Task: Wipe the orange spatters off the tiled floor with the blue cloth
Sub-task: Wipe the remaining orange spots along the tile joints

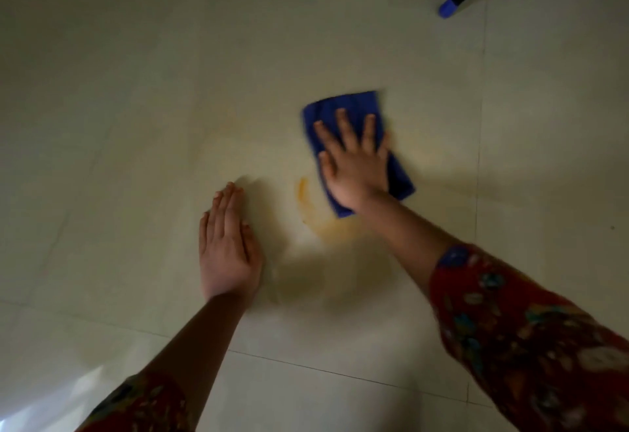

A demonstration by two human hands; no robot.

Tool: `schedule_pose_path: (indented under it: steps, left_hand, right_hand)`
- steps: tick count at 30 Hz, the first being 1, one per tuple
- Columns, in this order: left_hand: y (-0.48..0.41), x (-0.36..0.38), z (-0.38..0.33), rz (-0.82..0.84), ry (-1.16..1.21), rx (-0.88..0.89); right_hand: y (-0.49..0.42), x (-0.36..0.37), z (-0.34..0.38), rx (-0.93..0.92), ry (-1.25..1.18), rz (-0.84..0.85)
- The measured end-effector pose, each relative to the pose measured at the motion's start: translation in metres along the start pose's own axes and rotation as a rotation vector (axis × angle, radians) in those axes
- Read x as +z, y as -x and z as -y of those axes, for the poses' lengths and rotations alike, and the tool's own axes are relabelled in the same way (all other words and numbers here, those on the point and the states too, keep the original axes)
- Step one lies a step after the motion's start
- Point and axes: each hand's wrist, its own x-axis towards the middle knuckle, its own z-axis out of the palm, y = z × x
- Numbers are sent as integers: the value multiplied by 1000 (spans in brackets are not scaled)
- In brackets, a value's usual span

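Right of centre on the tiled floor [136, 91], the right hand [354, 166] presses spread fingers flat on the blue cloth [343, 108] beside the orange spatters [308, 203], while the flat left hand [228, 244] likely braces.

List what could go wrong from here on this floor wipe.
1. The curved orange smear lies beside the folded blue cloth, not under it; the right hand, pressing flat, may just spread it wider over the pale tiled floor.
2. The left hand rests flat close to the smear and could slip into it.
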Motion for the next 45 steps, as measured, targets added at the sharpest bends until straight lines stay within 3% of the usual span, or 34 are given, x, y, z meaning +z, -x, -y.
schedule_pose_path:
  steps: [3, 6, 8, 10, 13, 15, 17, 20, 22, 25, 28, 30, 34, 37, 39, 42, 45]
  left_hand:
    - [1, -2, 2, -35, 67, -24]
    - [1, -3, 1, -44, 85, -34]
    - [1, -3, 0, -38, 79, -25]
    - [2, -2, -1, -15, 55, -20]
    - [1, -2, -1, 1, 42, -13]
    - [1, -2, 0, 3, 47, -16]
    - [2, -3, 1, -7, 59, -18]
    - [2, -4, -1, -12, 39, -23]
    - [3, -2, -2, -4, -23, -27]
    - [3, 0, -5, 18, -121, -67]
    - [3, 0, -4, 14, -166, -114]
    - [0, 1, -3, 42, -180, -128]
    - [-3, 1, -4, 32, -188, -119]
    - [-22, -5, -3, -6, -227, -99]
    - [-42, -7, 4, 21, -272, -4]
    - [-54, -2, 9, 118, -280, 137]
    - [-56, 1, 10, 136, -240, 125]
  right_hand:
    - [65, 10, 33, -376, 20, 2]
    - [126, 8, -26, -549, 63, 52]
    - [113, 1, -86, -424, 142, 12]
    - [77, -3, -121, -144, 165, -17]
    - [29, -6, -80, 65, 79, -47]
    - [34, 3, -23, -107, 57, -88]
    - [85, 16, 19, -419, 52, -39]
    - [151, 12, -7, -628, 1, 92]
    - [138, 9, -62, -520, 84, 41]
    - [86, -1, -136, 1, 64, -22]
    - [30, -11, -121, 403, 2, -44]
    - [-3, -12, -72, 378, 16, -30]
    - [-7, -7, 25, -49, 16, 40]
    - [16, -1, 4, -236, -2, 42]
    - [28, 5, -44, -60, -19, -39]
    - [54, -3, -114, 405, -44, -91]
    - [40, -13, -136, 583, -57, -36]
